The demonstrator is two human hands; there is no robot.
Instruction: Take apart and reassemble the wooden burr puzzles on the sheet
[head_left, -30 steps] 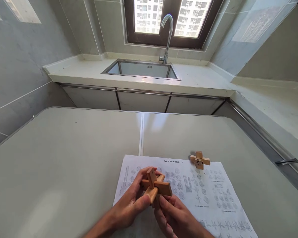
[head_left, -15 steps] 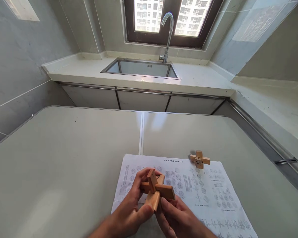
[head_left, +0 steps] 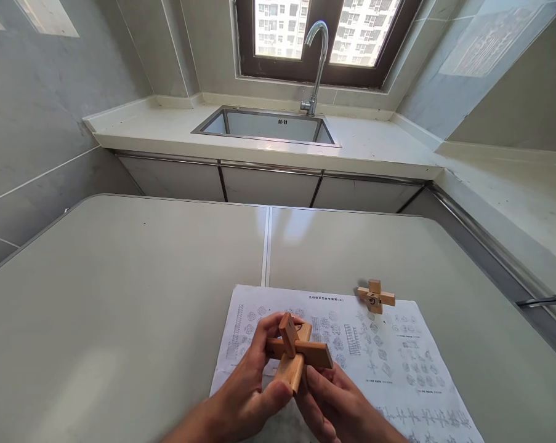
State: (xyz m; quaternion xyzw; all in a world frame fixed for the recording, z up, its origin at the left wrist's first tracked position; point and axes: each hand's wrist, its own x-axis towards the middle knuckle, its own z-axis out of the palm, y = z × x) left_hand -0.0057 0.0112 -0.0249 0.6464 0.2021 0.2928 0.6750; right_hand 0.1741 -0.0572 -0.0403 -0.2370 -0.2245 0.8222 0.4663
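Observation:
A wooden interlocking puzzle (head_left: 290,368), built of crossed flat bars, is held between both hands above the printed sheet. My left hand (head_left: 247,387) grips it from the left, thumb on the near end of the lengthwise bar and fingers behind. From below right, my right hand (head_left: 330,400) closes its thumb and fingers on the lower part of the puzzle; the fingertips are partly hidden. One bar stands up at the centre and another reaches out to the right. A smaller wooden cross puzzle (head_left: 375,297) with a dark mark rests at the sheet's far edge.
The printed sheet (head_left: 398,344) with rows of small diagrams lies on the pale folding table (head_left: 97,295), which has a seam down its middle. Beyond the table are a counter (head_left: 143,132), a sink (head_left: 259,126) and a faucet (head_left: 317,67) below a window.
The view has shifted a little. Both hands still hold the puzzle, which looks tilted very slightly differently. The smaller puzzle has not moved on the sheet.

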